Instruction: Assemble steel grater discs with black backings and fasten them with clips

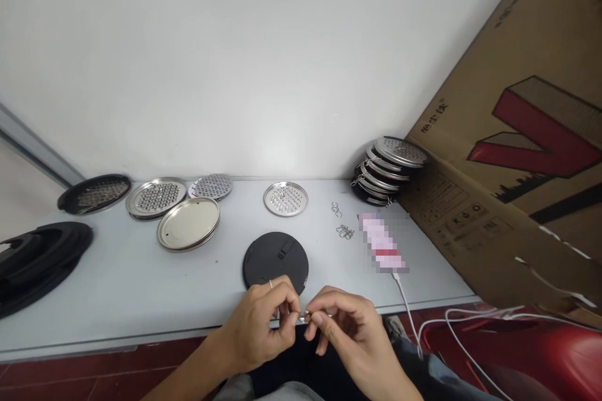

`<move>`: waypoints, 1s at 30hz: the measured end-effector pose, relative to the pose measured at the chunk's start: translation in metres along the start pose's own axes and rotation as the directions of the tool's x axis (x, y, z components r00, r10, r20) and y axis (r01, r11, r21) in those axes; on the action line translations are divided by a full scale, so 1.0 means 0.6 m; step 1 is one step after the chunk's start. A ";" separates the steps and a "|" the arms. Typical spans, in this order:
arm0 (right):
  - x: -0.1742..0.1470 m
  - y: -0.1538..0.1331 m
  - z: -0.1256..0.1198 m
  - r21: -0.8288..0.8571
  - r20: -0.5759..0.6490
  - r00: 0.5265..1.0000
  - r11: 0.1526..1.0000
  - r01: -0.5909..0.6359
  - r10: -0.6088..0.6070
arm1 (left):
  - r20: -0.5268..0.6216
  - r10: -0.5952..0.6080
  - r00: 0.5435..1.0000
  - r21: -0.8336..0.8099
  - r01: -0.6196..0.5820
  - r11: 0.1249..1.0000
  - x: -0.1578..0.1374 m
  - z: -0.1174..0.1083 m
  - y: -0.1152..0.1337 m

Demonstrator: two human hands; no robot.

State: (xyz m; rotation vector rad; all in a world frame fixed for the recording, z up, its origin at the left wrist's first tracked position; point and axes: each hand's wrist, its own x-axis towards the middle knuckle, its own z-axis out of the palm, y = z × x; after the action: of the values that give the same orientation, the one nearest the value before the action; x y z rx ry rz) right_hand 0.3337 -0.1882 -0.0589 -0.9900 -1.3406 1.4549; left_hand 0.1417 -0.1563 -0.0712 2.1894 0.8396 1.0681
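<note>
Fingertips of both hands meet at the table's front edge, pinching small shiny metal rings (303, 317) between them. My left hand (261, 329) has thumb and forefinger closed on one side, while my right hand (350, 332) grips the other side. Fingers partly hide the rings, so I cannot tell whether they are linked. Just beyond the hands lies a round black disc (275, 258), flat on the table. Loose metal rings (335, 207) and a small heap of bent wire clips (345, 232) lie to the right of it.
A round metal grater plate (286, 198) lies behind the disc. More grater plates (157, 196) and stacked plain lids (188, 223) stand left, near black rings (42, 257). At right are a stack of graters (395, 166), a blurred phone (382, 243) with white cable (405, 301) and a cardboard box (517, 138).
</note>
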 end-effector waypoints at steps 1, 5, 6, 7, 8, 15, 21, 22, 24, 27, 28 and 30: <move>0.000 0.001 0.000 0.002 0.001 1.000 1.000 -0.004 0.004 | -0.006 0.004 1.000 -0.001 -0.004 1.000 0.000 0.001 0.000; 0.000 0.004 0.001 0.023 0.003 0.999 0.999 -0.044 0.044 | -0.018 0.025 1.000 -0.004 -0.025 1.000 -0.002 0.002 -0.001; -0.001 0.004 0.001 0.030 0.003 0.999 0.998 -0.050 0.050 | -0.017 0.024 1.000 -0.006 -0.024 1.000 -0.003 0.002 -0.001; -0.001 0.004 0.001 0.034 0.003 0.998 0.998 -0.056 0.056 | -0.014 0.021 1.000 -0.008 -0.022 1.000 -0.004 0.002 -0.002; -0.001 0.003 0.002 0.037 0.005 0.998 0.997 -0.063 0.062 | -0.014 0.022 1.000 -0.010 -0.022 1.000 -0.004 0.002 -0.002; 0.000 -0.003 0.002 0.079 0.027 0.996 0.993 -0.089 0.087 | -0.012 0.085 0.996 0.001 -0.085 0.996 -0.009 0.000 -0.004; 0.003 -0.005 0.004 0.118 0.021 0.997 0.990 -0.082 0.080 | 0.022 0.068 0.997 -0.011 -0.068 0.998 -0.012 0.005 -0.009; 0.004 -0.005 0.005 0.127 0.014 0.997 0.989 -0.082 0.081 | 0.027 0.054 0.998 -0.011 -0.054 0.998 -0.013 0.007 -0.010; 0.007 -0.002 0.006 0.156 0.006 0.996 0.984 -0.086 0.086 | 0.032 0.018 0.999 -0.020 -0.018 1.000 -0.016 0.012 -0.013; 0.011 0.007 0.006 0.234 0.004 0.995 0.968 -0.095 0.096 | 0.027 -0.023 0.999 -0.038 0.024 0.999 -0.019 0.015 -0.013; 0.012 0.010 0.005 0.258 0.006 0.995 0.961 -0.097 0.099 | 0.025 -0.025 0.999 -0.036 0.026 0.999 -0.020 0.015 -0.012; 0.013 0.013 0.003 0.291 0.010 0.994 0.951 -0.104 0.106 | 0.019 -0.005 1.000 -0.019 0.006 1.000 -0.019 0.014 -0.009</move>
State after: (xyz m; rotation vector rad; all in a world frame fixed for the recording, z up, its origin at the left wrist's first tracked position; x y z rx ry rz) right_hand 0.3288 -0.1813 -0.0665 -0.8807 -1.0430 1.6726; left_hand 0.1416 -0.1629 -0.0850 2.1767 0.8232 1.0468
